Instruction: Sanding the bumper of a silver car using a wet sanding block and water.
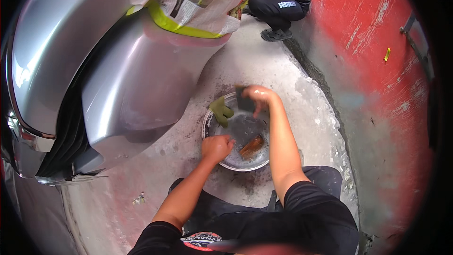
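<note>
A round metal basin with water in it stands on the floor in front of me. My right hand is at its far rim, fingers closed on the edge of a dark grey sheet that looks like sandpaper; motion smears it a little. Over the basin's near left rim, my left hand is curled into a fist, and whatever it may hold is hidden. A bent olive-green piece, like a cloth or soft pad, hangs over the left rim. A reddish-brown block lies in the water near the right side.
Silver car bodywork fills the left, with newspaper and yellow-green tape masking its top. Another person crouches at the back, a dark trouser leg showing. A scuffed red and grey wall rises along the right.
</note>
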{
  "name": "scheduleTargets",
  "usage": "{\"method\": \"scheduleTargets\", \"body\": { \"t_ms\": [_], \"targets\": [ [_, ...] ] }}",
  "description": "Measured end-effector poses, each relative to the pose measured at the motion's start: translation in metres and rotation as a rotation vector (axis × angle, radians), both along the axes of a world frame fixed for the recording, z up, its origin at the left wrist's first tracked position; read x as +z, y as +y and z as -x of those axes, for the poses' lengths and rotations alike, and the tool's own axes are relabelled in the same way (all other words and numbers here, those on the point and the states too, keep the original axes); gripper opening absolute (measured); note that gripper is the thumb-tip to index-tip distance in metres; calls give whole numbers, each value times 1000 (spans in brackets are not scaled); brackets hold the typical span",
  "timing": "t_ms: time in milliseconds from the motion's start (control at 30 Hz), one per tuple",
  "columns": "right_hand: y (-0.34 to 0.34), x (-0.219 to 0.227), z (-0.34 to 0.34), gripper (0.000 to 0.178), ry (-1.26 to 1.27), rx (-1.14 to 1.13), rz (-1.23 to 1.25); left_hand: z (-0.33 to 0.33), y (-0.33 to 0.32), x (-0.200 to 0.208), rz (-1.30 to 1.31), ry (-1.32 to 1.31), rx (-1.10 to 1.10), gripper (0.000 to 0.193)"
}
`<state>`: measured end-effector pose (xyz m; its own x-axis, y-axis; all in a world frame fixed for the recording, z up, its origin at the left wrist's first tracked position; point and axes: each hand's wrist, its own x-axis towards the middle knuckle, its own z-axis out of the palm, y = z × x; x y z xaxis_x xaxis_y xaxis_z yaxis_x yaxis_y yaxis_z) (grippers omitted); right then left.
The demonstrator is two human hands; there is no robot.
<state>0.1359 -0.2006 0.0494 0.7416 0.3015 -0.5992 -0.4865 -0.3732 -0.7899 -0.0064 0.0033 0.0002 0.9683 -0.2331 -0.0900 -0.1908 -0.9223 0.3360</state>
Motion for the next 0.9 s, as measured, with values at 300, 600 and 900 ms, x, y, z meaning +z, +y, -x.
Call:
{"method": "scheduleTargets", "body": {
  "t_ms": [300,600,900],
  "targets": [
    [173,37,19,64,-1001,-831,-720,0,26,-40,77,-286,-100,35],
    [173,45,-24,76,-956,-946,-644,-2,41,-67,-28,5,-110,34],
    [165,44,-34,73,-949,-993,-765,2,12,-21,-102,127,33,58]
  ]
}}
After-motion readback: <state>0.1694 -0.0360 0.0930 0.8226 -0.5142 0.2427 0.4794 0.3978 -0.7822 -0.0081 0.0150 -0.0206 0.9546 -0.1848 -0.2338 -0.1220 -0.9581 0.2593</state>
